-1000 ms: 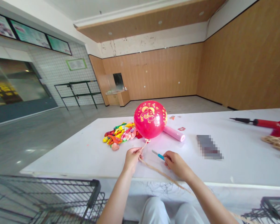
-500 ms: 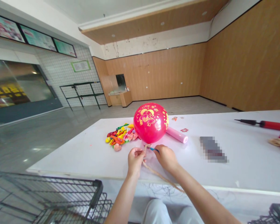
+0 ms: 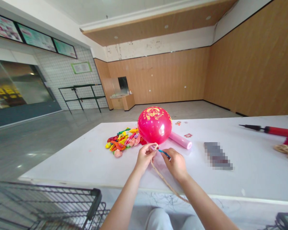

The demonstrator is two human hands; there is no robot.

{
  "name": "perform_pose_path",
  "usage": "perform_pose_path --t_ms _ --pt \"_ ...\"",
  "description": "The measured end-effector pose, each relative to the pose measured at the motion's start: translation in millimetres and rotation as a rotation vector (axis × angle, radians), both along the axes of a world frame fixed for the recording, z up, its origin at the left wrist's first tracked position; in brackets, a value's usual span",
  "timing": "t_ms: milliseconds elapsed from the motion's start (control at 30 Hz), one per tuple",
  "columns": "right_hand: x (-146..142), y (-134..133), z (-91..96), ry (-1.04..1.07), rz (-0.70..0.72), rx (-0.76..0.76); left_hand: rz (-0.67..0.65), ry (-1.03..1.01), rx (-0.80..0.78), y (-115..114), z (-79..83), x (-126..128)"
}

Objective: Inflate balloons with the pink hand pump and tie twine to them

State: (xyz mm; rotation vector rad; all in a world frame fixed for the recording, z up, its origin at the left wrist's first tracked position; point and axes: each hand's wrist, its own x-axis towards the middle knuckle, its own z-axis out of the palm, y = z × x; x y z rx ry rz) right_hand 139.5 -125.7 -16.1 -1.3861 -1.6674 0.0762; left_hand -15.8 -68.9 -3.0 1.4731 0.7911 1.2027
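Observation:
A shiny inflated red balloon (image 3: 155, 125) with yellow printed figures rests upright on the white table (image 3: 105, 172), its neck toward me. My left hand (image 3: 145, 157) is closed just below the neck, pinching a beige cord (image 3: 163, 180) whose loose length trails over the table's front edge. Between the fingers of my right hand (image 3: 176, 163) is a slim blue tool (image 3: 163, 153); its tip meets the cord loop by the balloon's neck. Its exact kind is too small to make out.
Several uninflated coloured balloons (image 3: 122, 140) lie in a heap to the left. Behind the balloon is a pink cylinder (image 3: 181, 140). A blurred dark flat object (image 3: 218, 156) and a red hand pump (image 3: 276, 130) lie rightward. A black wire cart (image 3: 62, 201) stands front left.
Both hands have risen slightly and sit closer to the balloon's neck. The balloon has tipped back a little, its print now higher, and the blue tool reaches the cord loop.

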Motion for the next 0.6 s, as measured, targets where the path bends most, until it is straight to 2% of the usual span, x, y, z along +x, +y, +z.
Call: perform_pose_path --t_ms 200,600 --pt "1.3 1.4 -2.2 0.002 -0.007 0.015 -0.129 0.005 -0.043 2.6 -2.9 2.5" --pt "2.1 -3.0 -3.5 0.024 -0.004 0.069 -0.174 -0.019 -0.041 -2.4 2.5 4.1"
